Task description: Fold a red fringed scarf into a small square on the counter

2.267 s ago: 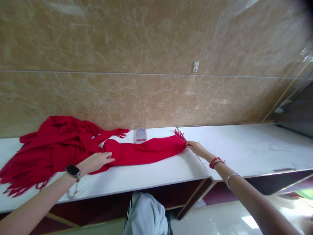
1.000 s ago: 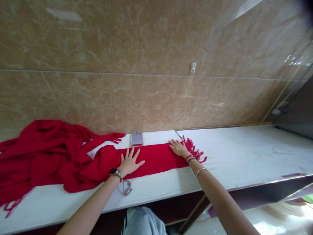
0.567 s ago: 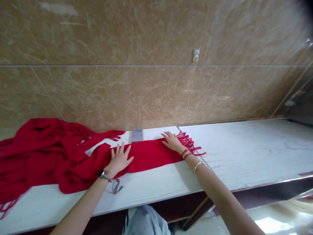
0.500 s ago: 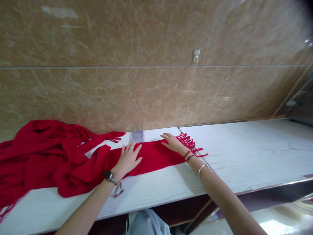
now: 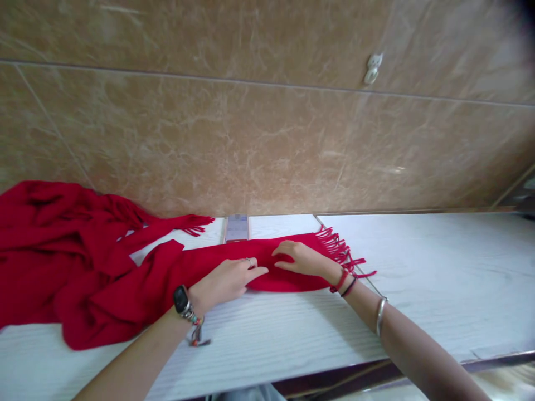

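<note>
A long red scarf (image 5: 217, 257) lies across a white wood-grain surface, with its fringed end (image 5: 340, 248) to the right. Over the flat stretch of the scarf, my left hand (image 5: 228, 281) rests with bent fingers and the thumb reaching right; no cloth shows gripped in it. My right hand (image 5: 305, 260) is on the scarf near the fringe, its thumb and fingers apart in a curve. The two hands are close but do not touch. A bunched heap of red cloth (image 5: 37, 250) lies at the left, with another fringe (image 5: 194, 224) by the wall.
A small grey-lilac flat panel (image 5: 237, 228) sits against the wall behind the scarf. The marbled tan wall (image 5: 267, 150) borders the white surface (image 5: 438, 267) at the back. A small white cat-shaped piece (image 5: 373, 68) is fixed on the wall.
My left hand has moved right and its spread fingers have bent. My right hand's fingers have curved. The hands are closer together, and the camera view has tilted.
</note>
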`<action>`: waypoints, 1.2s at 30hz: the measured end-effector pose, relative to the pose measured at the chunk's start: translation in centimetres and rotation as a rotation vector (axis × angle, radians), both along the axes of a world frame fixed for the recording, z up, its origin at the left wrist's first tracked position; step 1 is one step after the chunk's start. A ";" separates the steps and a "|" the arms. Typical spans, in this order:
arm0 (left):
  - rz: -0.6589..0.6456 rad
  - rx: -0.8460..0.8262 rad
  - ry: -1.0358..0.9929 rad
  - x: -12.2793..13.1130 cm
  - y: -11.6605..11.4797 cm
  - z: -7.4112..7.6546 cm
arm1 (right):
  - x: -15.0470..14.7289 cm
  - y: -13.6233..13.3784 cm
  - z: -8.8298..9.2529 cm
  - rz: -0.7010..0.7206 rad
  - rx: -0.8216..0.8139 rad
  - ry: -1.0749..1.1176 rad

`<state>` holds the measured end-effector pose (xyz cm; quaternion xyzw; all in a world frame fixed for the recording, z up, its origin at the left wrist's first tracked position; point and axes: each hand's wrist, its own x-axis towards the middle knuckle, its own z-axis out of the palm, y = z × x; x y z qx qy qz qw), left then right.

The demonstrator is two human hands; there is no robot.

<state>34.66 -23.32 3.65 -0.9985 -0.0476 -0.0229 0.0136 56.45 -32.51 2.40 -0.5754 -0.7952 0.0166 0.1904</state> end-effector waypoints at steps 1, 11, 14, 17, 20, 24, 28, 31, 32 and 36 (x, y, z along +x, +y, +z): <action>0.016 -0.026 -0.019 0.2 0.2 -0.1 | -0.2 -0.2 0.3 0.020 -0.017 0.027; 0.200 -0.367 -0.179 1.0 2.0 -1.0 | -1.3 -1.4 0.8 0.121 -0.174 0.058; 0.205 -0.352 -0.212 1.0 2.1 -1.5 | -1.0 -1.1 0.5 0.017 -0.092 0.030; 0.179 -0.236 -0.257 1.0 1.8 -1.7 | -0.8 -0.9 0.6 -0.041 -0.070 0.040; 0.109 -0.138 -0.319 1.1 1.4 -1.6 | -0.8 -1.0 0.9 -0.082 -0.047 0.063; 0.084 -0.086 -0.352 1.1 1.2 -1.5 | -0.6 -1.1 1.0 -0.107 -0.025 0.048; 0.071 -0.087 -0.297 1.1 1.2 -1.2 | -0.2 -0.9 0.8 -0.021 -0.014 0.007; 0.059 -0.109 -0.251 1.0 1.1 -0.6 | -0.1 -1.0 1.0 0.027 -0.039 0.003; 0.049 -0.116 -0.236 0.9 1.0 -0.4 | -0.1 -1.1 1.1 0.035 -0.051 0.009; -0.036 -0.143 -0.137 0.7 0.1 0.3 | -0.3 -1.6 1.6 0.059 -0.095 0.021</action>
